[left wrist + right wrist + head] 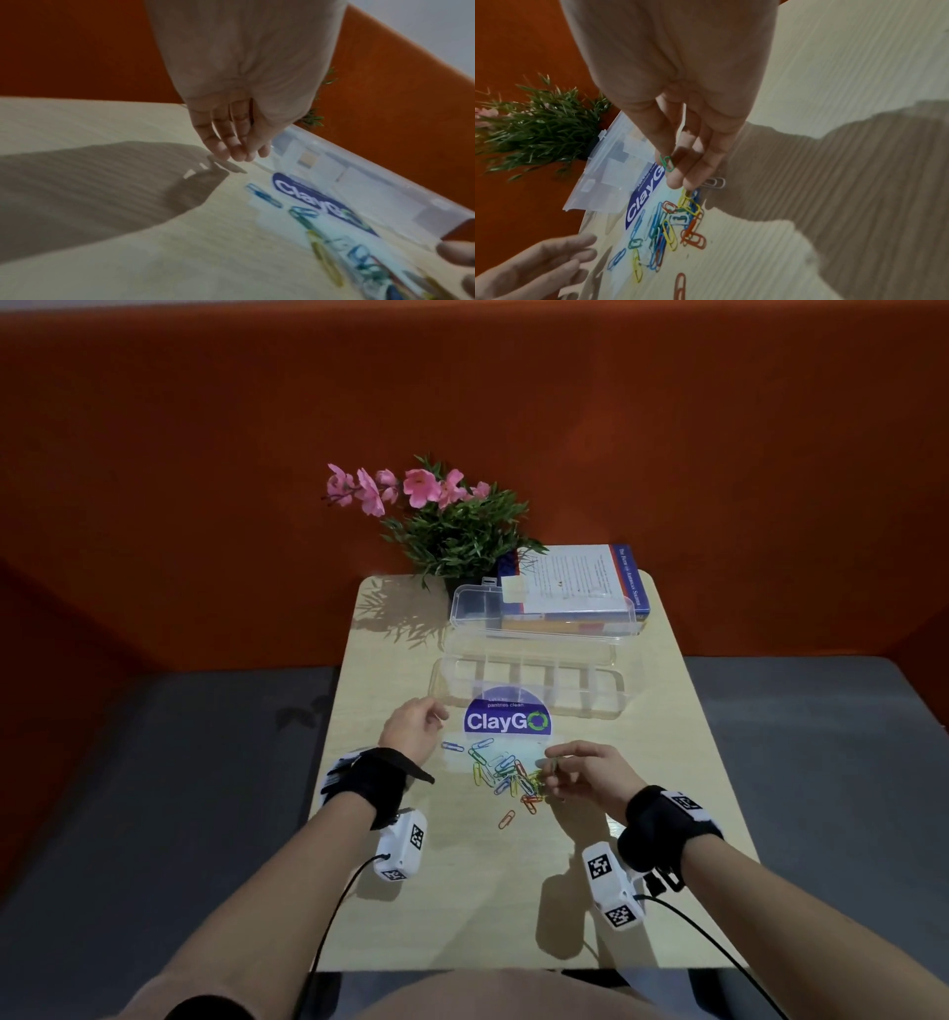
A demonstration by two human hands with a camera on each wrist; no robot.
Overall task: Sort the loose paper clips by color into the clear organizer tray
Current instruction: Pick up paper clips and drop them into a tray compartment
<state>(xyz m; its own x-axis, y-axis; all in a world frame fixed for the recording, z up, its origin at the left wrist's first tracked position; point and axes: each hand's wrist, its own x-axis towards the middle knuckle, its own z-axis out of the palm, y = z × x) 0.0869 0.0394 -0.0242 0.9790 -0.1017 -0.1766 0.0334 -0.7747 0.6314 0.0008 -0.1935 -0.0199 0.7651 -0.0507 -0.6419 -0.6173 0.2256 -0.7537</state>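
Note:
A pile of coloured paper clips [506, 775] [672, 225] lies on the pale wooden table in front of me, and one orange clip [507, 819] sits apart nearer me. My right hand [557, 770] [677, 170] hovers over the pile's right side and pinches a green paper clip [666, 162] between thumb and fingers. A silver clip [714, 182] lies just under its fingertips. My left hand [423, 719] [239, 154] hangs above the table left of the pile, fingers loosely curled and holding nothing. The clear organizer tray [529, 688] [359, 176] stands open behind the pile.
The tray's raised lid [544, 608] leans on a stack of books [580, 588] at the table's far right. A potted plant with pink flowers [452, 521] stands at the far edge. A blue ClayGo sticker [507, 721] marks the table by the tray. Orange wall behind.

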